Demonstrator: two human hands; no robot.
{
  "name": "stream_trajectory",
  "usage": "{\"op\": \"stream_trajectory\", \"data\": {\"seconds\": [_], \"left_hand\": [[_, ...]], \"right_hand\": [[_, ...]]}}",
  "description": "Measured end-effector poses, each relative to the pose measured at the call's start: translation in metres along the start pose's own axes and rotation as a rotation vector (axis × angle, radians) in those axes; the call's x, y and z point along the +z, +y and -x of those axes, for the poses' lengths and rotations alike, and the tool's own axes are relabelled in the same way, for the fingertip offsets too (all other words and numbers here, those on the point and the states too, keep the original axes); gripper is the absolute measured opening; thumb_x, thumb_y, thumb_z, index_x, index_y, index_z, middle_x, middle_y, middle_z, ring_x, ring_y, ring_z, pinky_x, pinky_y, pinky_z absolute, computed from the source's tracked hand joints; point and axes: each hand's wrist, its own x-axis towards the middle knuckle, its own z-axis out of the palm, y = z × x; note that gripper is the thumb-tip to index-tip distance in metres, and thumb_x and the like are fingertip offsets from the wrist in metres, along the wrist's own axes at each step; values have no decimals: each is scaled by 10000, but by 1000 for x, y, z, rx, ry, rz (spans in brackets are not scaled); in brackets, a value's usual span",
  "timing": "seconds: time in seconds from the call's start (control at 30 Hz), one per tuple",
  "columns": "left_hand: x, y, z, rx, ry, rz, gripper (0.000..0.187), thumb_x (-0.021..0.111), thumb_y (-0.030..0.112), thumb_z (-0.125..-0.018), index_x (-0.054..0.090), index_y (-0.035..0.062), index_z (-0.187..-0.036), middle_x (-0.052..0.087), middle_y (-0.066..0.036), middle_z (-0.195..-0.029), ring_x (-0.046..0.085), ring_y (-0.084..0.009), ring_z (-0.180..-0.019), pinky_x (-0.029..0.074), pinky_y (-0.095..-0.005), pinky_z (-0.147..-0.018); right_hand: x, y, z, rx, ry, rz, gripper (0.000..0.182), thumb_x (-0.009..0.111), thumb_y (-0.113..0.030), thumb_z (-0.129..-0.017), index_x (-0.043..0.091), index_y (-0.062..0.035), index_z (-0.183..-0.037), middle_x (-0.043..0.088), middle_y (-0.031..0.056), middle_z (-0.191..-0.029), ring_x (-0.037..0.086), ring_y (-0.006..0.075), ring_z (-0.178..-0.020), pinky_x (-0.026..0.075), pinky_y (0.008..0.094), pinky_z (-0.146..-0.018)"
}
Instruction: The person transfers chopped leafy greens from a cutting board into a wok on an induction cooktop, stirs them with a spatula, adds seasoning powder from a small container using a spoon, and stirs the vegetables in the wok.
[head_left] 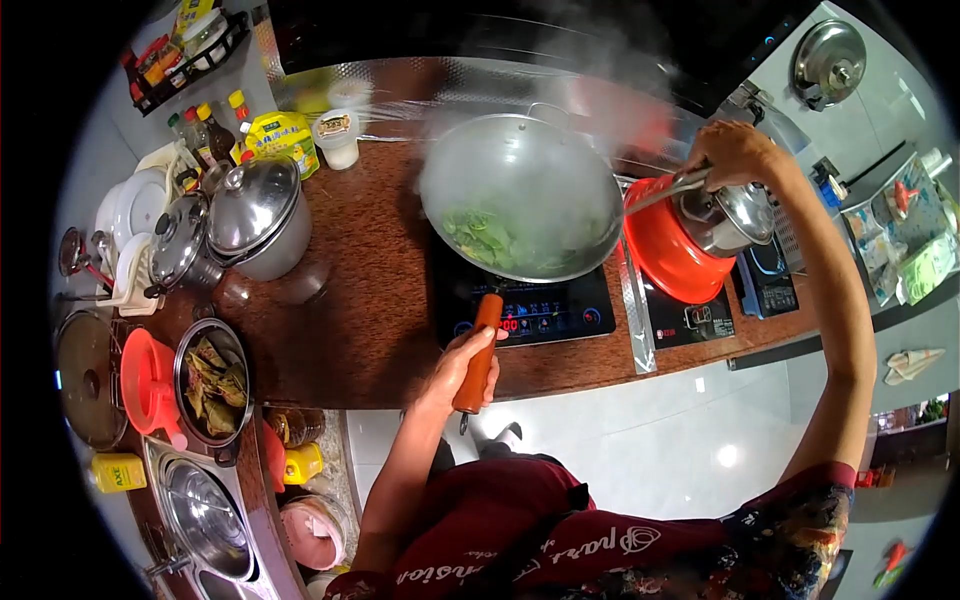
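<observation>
My left hand (462, 372) is wrapped round the wooden handle (478, 350) of a wide metal wok (520, 135). The wok sits over a black induction cooker (560, 318), whose red digits glow near the handle. Green leafy vegetables (485, 235) lie low in the wok under thick rising steam. Out to the right, my right hand (738, 155) is closed on the metal handle (665, 190) of a long cooking utensil, which slants down to the wok's right rim. Steam hides its working end.
Right of the wok are a red basin (665, 250) and a lidded metal pot (735, 218). Lidded pots (255, 205), bottles (215, 135) and a white-lidded jar (338, 140) stand on the left. A bowl of wrapped leaf parcels (212, 385) is near the sink (205, 520).
</observation>
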Motion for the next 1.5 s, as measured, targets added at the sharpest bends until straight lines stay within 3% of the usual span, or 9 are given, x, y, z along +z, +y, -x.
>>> {"op": "stream_trajectory", "data": {"seconds": [0.13,0.23,0.53,0.77,1.03,1.1,1.17,1.33,1.5], "left_hand": [[3,3,3,-8,7,1,553,470,479,-901,442,20,-1208,464,-49,-546,454,-135,-356,398,-280,-325],[2,3,2,4,6,-2,553,470,478,-901,444,17,-1206,463,-50,-543,455,-135,-357,399,-280,-326],[-2,5,1,-5,-3,-13,550,468,477,-904,446,16,-1203,462,-50,-536,456,-137,-358,395,-280,-329],[-2,6,2,-18,3,-19,549,464,476,-905,443,16,-1204,470,-50,-539,457,-139,-356,393,-280,-327],[3,3,0,-13,12,-2,547,473,475,-900,444,17,-1199,480,-59,-547,462,-145,-348,389,-284,-313],[2,3,0,-15,15,0,546,473,474,-900,444,16,-1197,481,-61,-550,462,-144,-349,389,-283,-314],[-1,4,0,-11,6,-8,544,470,472,-902,444,16,-1198,480,-61,-551,460,-143,-349,389,-283,-314],[-3,8,1,-16,-10,-23,548,467,476,-903,446,17,-1202,478,-60,-554,462,-140,-352,393,-280,-318],[-3,5,3,-12,2,-30,552,473,478,-900,447,17,-1202,478,-55,-545,462,-138,-354,394,-279,-324]], "right_hand": [[-20,-22,-19,-4,-512,-110,314,653,-222,-712,686,-83,-991,630,118,-747,616,196,-564,485,287,-477],[30,-38,-51,-565,175,83,316,601,-313,-777,674,-59,-950,623,145,-806,629,204,-599,510,310,-521],[2,-40,-49,25,-50,-475,268,586,-216,-789,669,-54,-986,550,51,-561,530,157,-460,462,290,-476],[90,-43,-100,114,213,-199,296,533,-277,-799,649,-105,-1010,619,133,-1100,596,299,-1014,478,387,-862],[32,-70,2,-17,-108,-166,362,527,-330,-836,634,-149,-1130,578,127,-1163,501,274,-1148,377,384,-992],[26,-32,8,-139,-36,-151,341,576,-361,-792,665,-191,-1074,616,91,-1083,560,260,-1053,437,349,-904],[7,-11,14,-321,-16,-139,205,597,-205,-778,689,-109,-934,623,46,-653,591,163,-568,484,278,-594],[-22,-7,-1,-132,-480,-502,259,585,-200,-806,669,-58,-1006,560,30,-572,511,84,-430,409,232,-378],[3,-57,-44,-125,-264,-658,282,577,-281,-822,666,-67,-983,530,11,-569,510,100,-459,408,246,-390]]}}
